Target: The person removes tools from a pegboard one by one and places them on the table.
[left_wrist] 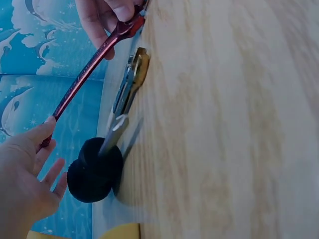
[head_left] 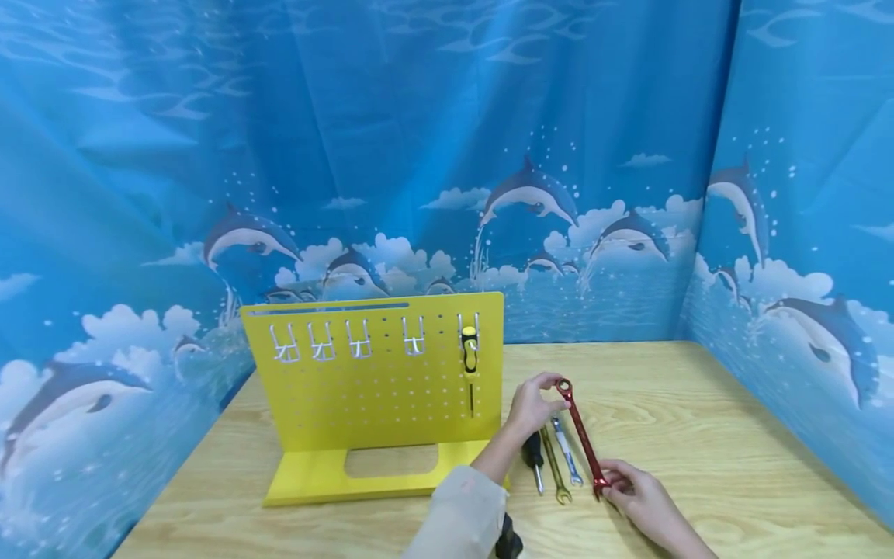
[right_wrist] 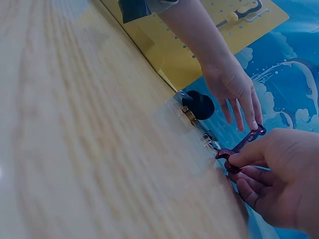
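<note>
A red combination wrench (head_left: pixel 583 439) is held between both hands, slanting above the right part of the table. My left hand (head_left: pixel 533 405) pinches it at the ring end, thumb and fingers on opposite sides. At the open-jawed end, my right hand (head_left: pixel 642 501) grips it between thumb and fingers, as the right wrist view also shows with the right hand (right_wrist: pixel 284 174) close up. Just left of the red wrench lie a silver-blue wrench (head_left: pixel 567 452), a gold wrench (head_left: pixel 552 466) and a black-handled screwdriver (head_left: pixel 535 454), side by side.
A yellow pegboard stand (head_left: pixel 377 431) stands to the left, with several metal hooks along its upper part. A yellow-and-black screwdriver (head_left: pixel 470 353) hangs from its rightmost hook. Near the left sleeve is a partly hidden black object (head_left: pixel 508 541). Blue dolphin-print curtains (head_left: pixel 419 155) enclose the wooden table (head_left: pixel 754 458).
</note>
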{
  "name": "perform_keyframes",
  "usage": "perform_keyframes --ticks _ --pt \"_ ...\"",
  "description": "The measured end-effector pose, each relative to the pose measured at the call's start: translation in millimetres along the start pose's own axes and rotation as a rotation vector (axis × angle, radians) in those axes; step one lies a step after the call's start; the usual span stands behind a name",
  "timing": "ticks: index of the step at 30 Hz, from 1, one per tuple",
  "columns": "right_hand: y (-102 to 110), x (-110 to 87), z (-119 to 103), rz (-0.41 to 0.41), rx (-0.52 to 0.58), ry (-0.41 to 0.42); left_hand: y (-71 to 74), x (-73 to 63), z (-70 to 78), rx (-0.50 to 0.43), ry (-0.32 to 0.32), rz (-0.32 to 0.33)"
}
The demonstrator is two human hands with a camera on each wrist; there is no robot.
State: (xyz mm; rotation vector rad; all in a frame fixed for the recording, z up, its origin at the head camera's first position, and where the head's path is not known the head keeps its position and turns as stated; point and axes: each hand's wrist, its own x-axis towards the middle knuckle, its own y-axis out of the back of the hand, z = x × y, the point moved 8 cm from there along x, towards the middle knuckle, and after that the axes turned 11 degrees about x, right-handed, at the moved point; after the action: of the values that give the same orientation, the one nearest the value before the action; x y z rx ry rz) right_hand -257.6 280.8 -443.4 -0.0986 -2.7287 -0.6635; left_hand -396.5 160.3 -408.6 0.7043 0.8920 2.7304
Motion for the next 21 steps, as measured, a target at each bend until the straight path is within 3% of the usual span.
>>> perform_keyframes --ticks 5,11,21 --pt "2 -0.2 5 0.037 -0.012 -0.058 -8.9 0.6 -7.4 0.004 0.037 -0.070" --pt "0 0.4 7 0.003 0.000 -0.082 -18.6 0.4 -20.5 0.039 0.098 -0.139" --pt "0 -0.7 3 0.022 0.025 -0.031 -27.0 0.9 -24.6 0.110 0.034 -0.243"
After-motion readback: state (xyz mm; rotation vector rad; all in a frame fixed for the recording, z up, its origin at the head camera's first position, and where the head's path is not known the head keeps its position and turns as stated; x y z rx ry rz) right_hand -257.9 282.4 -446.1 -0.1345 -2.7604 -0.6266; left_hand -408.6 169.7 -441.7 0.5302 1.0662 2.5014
